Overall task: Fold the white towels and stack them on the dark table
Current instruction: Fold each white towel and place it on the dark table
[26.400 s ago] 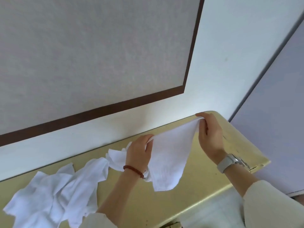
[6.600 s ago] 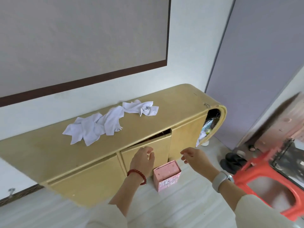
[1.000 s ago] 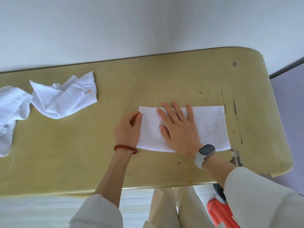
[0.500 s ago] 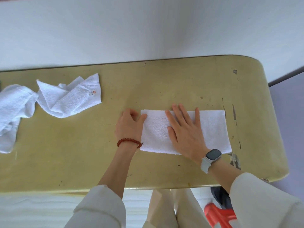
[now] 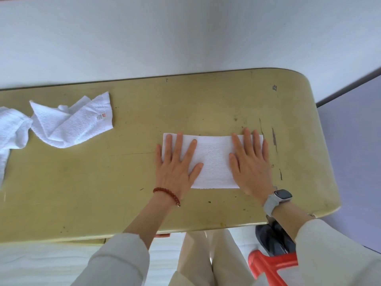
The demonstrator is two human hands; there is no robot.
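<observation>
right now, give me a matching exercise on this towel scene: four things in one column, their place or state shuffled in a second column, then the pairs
Things:
1. folded towel
2. crumpled towel
3. bead bracelet
4. watch

Places or states:
A. on the right wrist
B. lying loose at the left of the yellow top
C. pressed flat under both hands
D. on the left wrist

Pairs: 1-C, 2-B, 3-D, 4-A

My left hand point(image 5: 175, 168) and right hand point(image 5: 250, 166) press flat on the folded white towel point(image 5: 213, 162); crumpled towels point(image 5: 68, 122) lie left of it on the bench point(image 5: 123, 182).
</observation>
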